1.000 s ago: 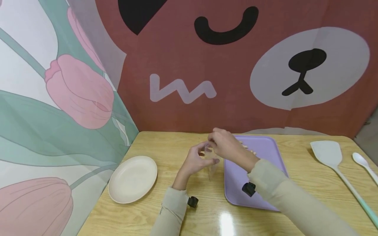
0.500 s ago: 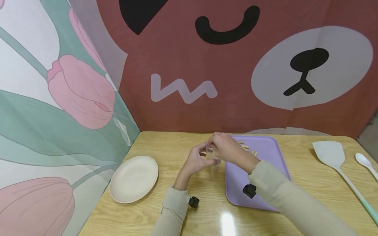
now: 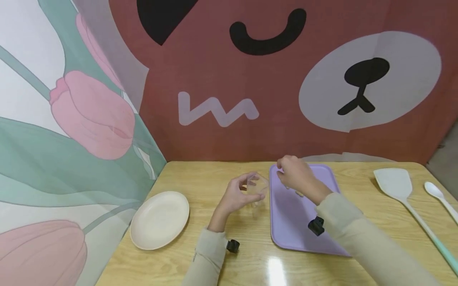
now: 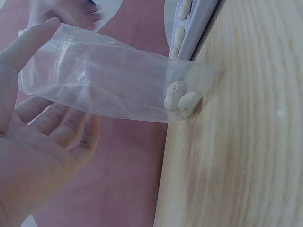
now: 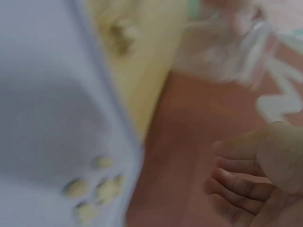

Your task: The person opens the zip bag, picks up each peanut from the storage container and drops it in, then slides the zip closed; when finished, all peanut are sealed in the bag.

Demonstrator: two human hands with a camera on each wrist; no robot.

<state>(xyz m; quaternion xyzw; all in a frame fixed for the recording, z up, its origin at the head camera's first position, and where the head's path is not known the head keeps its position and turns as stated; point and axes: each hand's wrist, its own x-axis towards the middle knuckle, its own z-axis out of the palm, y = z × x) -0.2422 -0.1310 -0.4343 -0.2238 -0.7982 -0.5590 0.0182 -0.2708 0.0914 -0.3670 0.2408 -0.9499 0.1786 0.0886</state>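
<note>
My left hand (image 3: 234, 196) holds a clear plastic bag (image 3: 258, 186) upright by its top, mouth spread, left of the purple tray (image 3: 291, 230). In the left wrist view, the thumb lies along the bag's rim and the fingers curve beneath. A few peanuts (image 4: 175, 97) sit at the bag's bottom, close to the tabletop. My right hand (image 3: 296, 174) hovers above the tray's far left part. Its fingers bend loosely with nothing visible between them in the right wrist view. Several peanuts (image 5: 108, 189) lie on the tray, partly hidden by this hand in the head view.
A cream plate (image 3: 160, 220) stands at the left of the wooden table (image 3: 247, 262). To the right lie a white spatula (image 3: 395, 184) with a green handle end and a white spoon (image 3: 434, 190). A printed cloth (image 3: 214, 139) hangs behind the table's far edge.
My right hand has moved away from the bag's mouth, rightward over the tray. The left hand has stayed at the bag, whose open mouth now shows.
</note>
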